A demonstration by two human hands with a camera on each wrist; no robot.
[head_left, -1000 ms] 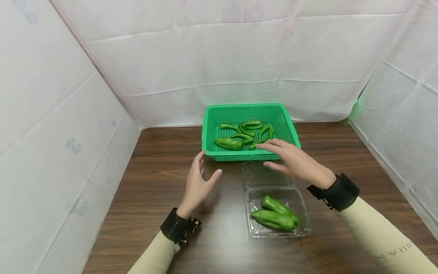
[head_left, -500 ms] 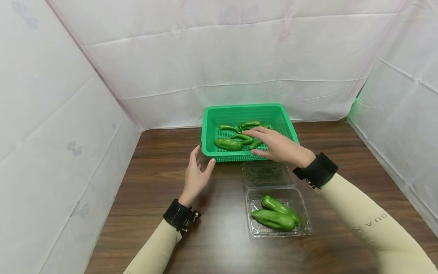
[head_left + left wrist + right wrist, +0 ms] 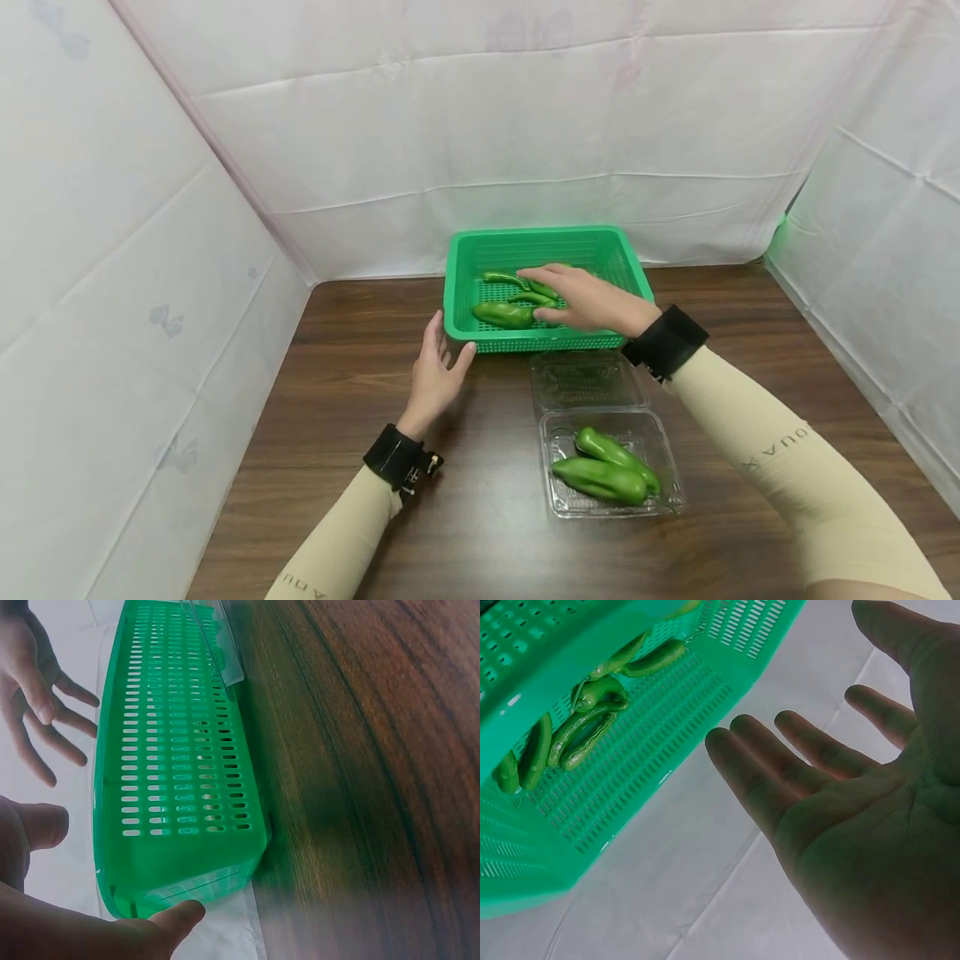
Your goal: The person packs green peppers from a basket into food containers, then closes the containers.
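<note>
Your right hand [image 3: 588, 300] hovers flat over the peppers [image 3: 517, 304] in the green basket [image 3: 540, 242] at the far side of the table [image 3: 480, 500], fingers spread and holding nothing. Your left hand [image 3: 437, 375] rests open against the basket's near left corner, thumb touching the rim. Two more peppers [image 3: 603, 468] sit in the clear box [image 3: 667, 492], just near of the basket.

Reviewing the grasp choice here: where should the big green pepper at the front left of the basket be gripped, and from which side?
Probably from above, across its thick middle. The big pepper lies flat on the floor of the green basket, lengthwise along the front wall, so the sides are walled in. The right hand hovers open above the peppers; the left hand touches the basket's front left corner.
</note>
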